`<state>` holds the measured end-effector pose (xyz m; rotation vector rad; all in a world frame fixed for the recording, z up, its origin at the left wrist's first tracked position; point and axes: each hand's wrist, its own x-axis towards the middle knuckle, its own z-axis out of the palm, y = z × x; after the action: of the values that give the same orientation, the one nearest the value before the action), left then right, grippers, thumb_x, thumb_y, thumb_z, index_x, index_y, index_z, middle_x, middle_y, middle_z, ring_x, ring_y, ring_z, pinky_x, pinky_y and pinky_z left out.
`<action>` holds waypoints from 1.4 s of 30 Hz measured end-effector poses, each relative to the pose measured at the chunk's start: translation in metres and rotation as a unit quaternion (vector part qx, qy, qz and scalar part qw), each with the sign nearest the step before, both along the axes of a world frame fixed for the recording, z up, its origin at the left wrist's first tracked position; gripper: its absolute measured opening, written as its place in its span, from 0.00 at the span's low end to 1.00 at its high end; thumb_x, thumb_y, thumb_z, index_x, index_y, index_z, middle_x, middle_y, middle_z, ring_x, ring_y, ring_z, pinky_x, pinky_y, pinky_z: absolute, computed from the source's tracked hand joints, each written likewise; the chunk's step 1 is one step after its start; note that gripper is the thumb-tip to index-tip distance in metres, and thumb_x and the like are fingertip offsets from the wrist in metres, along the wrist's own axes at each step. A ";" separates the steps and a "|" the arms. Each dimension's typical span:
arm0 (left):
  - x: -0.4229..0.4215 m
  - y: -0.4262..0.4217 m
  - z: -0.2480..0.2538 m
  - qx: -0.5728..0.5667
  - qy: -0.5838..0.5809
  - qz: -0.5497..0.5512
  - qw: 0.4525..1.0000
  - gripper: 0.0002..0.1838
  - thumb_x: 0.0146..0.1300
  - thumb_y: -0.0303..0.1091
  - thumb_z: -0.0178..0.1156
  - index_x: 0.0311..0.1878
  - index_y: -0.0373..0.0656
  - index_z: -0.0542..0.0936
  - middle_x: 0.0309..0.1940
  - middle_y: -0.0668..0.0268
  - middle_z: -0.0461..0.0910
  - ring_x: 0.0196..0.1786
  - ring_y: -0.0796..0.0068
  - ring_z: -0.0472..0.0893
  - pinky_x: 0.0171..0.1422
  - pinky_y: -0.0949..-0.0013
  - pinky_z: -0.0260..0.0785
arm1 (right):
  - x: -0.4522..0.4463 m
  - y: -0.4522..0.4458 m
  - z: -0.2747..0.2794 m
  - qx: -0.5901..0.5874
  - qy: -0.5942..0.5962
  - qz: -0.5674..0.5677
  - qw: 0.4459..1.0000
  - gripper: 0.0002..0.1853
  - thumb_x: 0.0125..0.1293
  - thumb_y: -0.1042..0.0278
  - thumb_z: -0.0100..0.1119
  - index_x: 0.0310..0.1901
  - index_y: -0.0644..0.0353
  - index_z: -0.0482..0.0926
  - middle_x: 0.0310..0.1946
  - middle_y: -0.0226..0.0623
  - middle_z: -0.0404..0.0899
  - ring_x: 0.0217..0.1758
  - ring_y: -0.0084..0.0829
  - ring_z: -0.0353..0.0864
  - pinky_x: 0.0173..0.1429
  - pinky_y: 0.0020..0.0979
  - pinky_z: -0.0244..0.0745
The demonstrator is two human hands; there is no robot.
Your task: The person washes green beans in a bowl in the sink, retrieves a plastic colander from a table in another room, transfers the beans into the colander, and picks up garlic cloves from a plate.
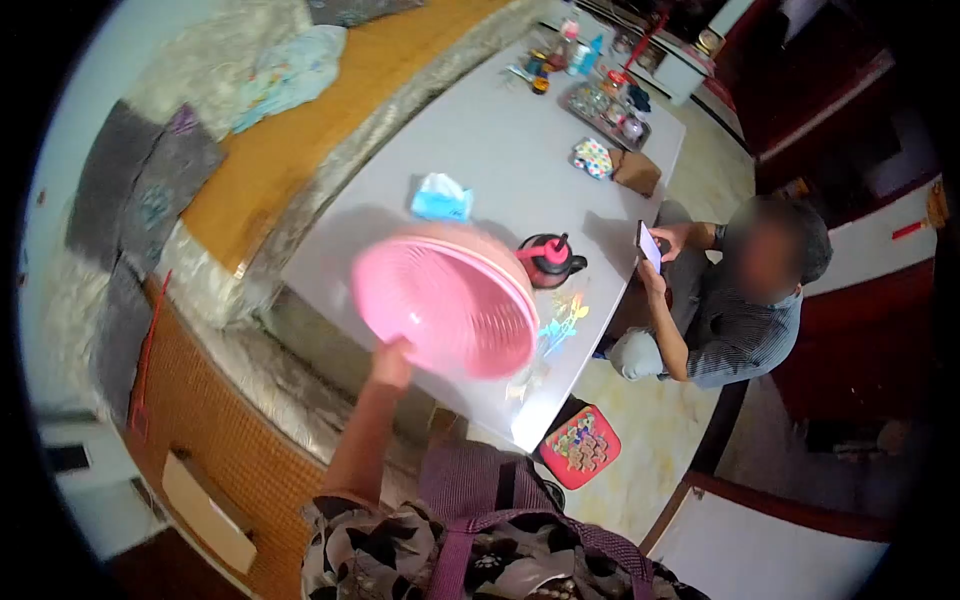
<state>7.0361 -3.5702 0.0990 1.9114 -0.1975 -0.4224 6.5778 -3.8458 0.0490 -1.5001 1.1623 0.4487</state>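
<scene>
My left hand (390, 365) grips the near rim of a pink plastic basin (445, 300), its fingers mostly hidden by the rim. A second pink rim behind suggests another basin nested with it. The basin is tilted, its hollow side facing me, above the near part of a long pale table (385, 160). Just right of the basin stands a dark kettle (553, 262) with a pink top. Beyond the basin lies a blue-and-white tissue pack (441, 198). My right hand is out of view.
At the right a seated person (745, 300) holds a phone (649, 246). A red patterned stool (581, 447) stands by the table's near corner. Farther along are a tray of glasses (608, 115), a brown bag (636, 172) and bottles (578, 55). A sofa (290, 140) runs along the left.
</scene>
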 end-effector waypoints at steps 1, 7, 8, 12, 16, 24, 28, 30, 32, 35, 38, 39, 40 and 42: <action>-0.060 0.004 0.018 -0.153 0.173 0.106 0.967 0.21 0.42 0.21 0.49 0.45 0.37 0.73 0.39 0.62 0.75 0.39 0.68 0.75 0.44 0.67 0.69 | -0.031 -0.005 0.000 0.003 -0.026 0.009 1.000 0.19 0.63 0.53 0.51 0.44 0.61 0.74 0.34 0.31 0.76 0.37 0.27 0.73 0.43 0.28 0.68; -0.425 0.093 0.105 -0.286 0.330 0.154 0.886 0.29 0.40 0.19 0.49 0.52 0.33 0.68 0.43 0.61 0.74 0.45 0.67 0.76 0.50 0.66 0.70 | -0.121 0.016 0.155 0.188 -0.213 -0.011 0.959 0.32 0.61 0.36 0.41 0.54 0.56 0.67 0.48 0.34 0.72 0.47 0.29 0.71 0.50 0.33 0.67; -0.485 0.116 0.118 -0.299 0.311 0.165 0.887 0.30 0.39 0.18 0.49 0.53 0.33 0.67 0.43 0.61 0.74 0.45 0.67 0.76 0.50 0.66 0.71 | -0.132 0.038 0.197 0.260 -0.268 0.027 0.927 0.36 0.59 0.32 0.40 0.61 0.53 0.59 0.55 0.34 0.66 0.53 0.31 0.67 0.53 0.37 0.65; -0.656 0.083 0.052 -0.392 0.300 0.203 0.846 0.33 0.36 0.18 0.50 0.54 0.34 0.66 0.47 0.59 0.72 0.48 0.64 0.75 0.51 0.65 0.71 | -0.185 0.060 0.127 0.231 -0.300 0.142 0.915 0.39 0.59 0.33 0.41 0.64 0.52 0.54 0.61 0.37 0.59 0.61 0.35 0.61 0.61 0.43 0.59; -0.761 0.018 0.124 -0.455 0.259 0.222 0.823 0.31 0.38 0.21 0.54 0.54 0.35 0.67 0.49 0.60 0.73 0.49 0.65 0.75 0.53 0.66 0.70 | -0.235 0.024 0.192 0.383 -0.225 0.188 0.876 0.34 0.62 0.37 0.41 0.62 0.55 0.59 0.60 0.37 0.62 0.63 0.34 0.61 0.64 0.39 0.58; -0.982 0.116 0.147 -0.339 0.045 0.486 0.804 0.39 0.38 0.22 0.53 0.61 0.40 0.57 0.53 0.60 0.67 0.56 0.64 0.69 0.56 0.66 0.65 | -0.379 0.179 0.222 0.361 -0.236 0.350 0.832 0.24 0.62 0.66 0.50 0.58 0.63 0.59 0.54 0.41 0.68 0.58 0.34 0.66 0.62 0.35 0.59; -1.119 0.179 0.149 -0.409 -0.067 0.573 0.707 0.42 0.41 0.23 0.54 0.64 0.42 0.51 0.57 0.59 0.62 0.60 0.62 0.64 0.62 0.63 0.60 | -0.475 0.291 0.180 0.379 -0.162 0.400 0.818 0.23 0.59 0.79 0.46 0.57 0.63 0.60 0.51 0.41 0.70 0.52 0.34 0.72 0.55 0.34 0.69; -1.203 0.221 0.157 -0.431 -0.083 0.630 0.641 0.40 0.43 0.23 0.55 0.64 0.42 0.53 0.56 0.59 0.64 0.59 0.62 0.66 0.62 0.62 0.61 | -0.539 0.365 0.174 0.427 -0.103 0.460 0.772 0.29 0.51 0.82 0.47 0.58 0.61 0.59 0.51 0.40 0.70 0.52 0.36 0.71 0.54 0.33 0.71; -1.290 0.268 0.172 -0.427 -0.075 0.687 0.583 0.36 0.47 0.25 0.55 0.63 0.41 0.55 0.55 0.60 0.66 0.57 0.63 0.68 0.61 0.62 0.62 | -0.611 0.441 0.178 0.438 -0.059 0.506 0.741 0.34 0.45 0.83 0.46 0.59 0.60 0.58 0.52 0.39 0.69 0.54 0.37 0.70 0.54 0.35 0.71; -1.423 0.329 0.155 -0.407 -0.138 0.704 0.565 0.35 0.58 0.38 0.54 0.65 0.49 0.48 0.60 0.62 0.59 0.61 0.68 0.63 0.63 0.62 0.58 | -0.713 0.544 0.177 0.483 -0.039 0.576 0.659 0.39 0.42 0.86 0.45 0.62 0.56 0.55 0.54 0.39 0.66 0.56 0.38 0.68 0.57 0.37 0.68; -1.522 0.344 0.135 -0.481 -0.153 0.731 0.460 0.31 0.59 0.41 0.53 0.64 0.46 0.54 0.56 0.62 0.65 0.59 0.67 0.65 0.63 0.62 0.59 | -0.807 0.596 0.181 0.500 -0.002 0.606 0.619 0.40 0.41 0.87 0.46 0.62 0.57 0.56 0.54 0.40 0.67 0.57 0.37 0.68 0.58 0.36 0.67; -1.490 0.356 0.191 -0.503 -0.150 0.734 0.431 0.30 0.59 0.42 0.53 0.63 0.46 0.56 0.55 0.62 0.66 0.58 0.67 0.66 0.63 0.62 0.59 | -0.777 0.621 0.242 0.506 0.027 0.617 0.602 0.39 0.41 0.86 0.47 0.62 0.57 0.56 0.54 0.40 0.68 0.57 0.37 0.68 0.58 0.36 0.67; -1.475 0.376 0.214 -0.527 -0.159 0.728 0.409 0.29 0.59 0.42 0.52 0.62 0.45 0.58 0.54 0.62 0.68 0.57 0.67 0.68 0.63 0.62 0.59 | -0.764 0.652 0.275 0.512 0.041 0.631 0.582 0.39 0.41 0.86 0.47 0.61 0.57 0.56 0.53 0.40 0.68 0.56 0.37 0.69 0.57 0.35 0.67; -1.499 0.397 0.180 -0.510 -0.145 0.756 0.384 0.28 0.61 0.43 0.51 0.61 0.42 0.60 0.54 0.60 0.68 0.56 0.66 0.69 0.60 0.63 0.62 | -0.789 0.700 0.248 0.498 0.014 0.672 0.548 0.37 0.44 0.85 0.46 0.61 0.58 0.57 0.53 0.40 0.69 0.54 0.36 0.71 0.56 0.34 0.68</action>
<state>5.5369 -3.1729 0.2790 0.2569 0.8904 1.1154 5.7883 -3.1457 0.2969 -0.9688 -0.5948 1.7875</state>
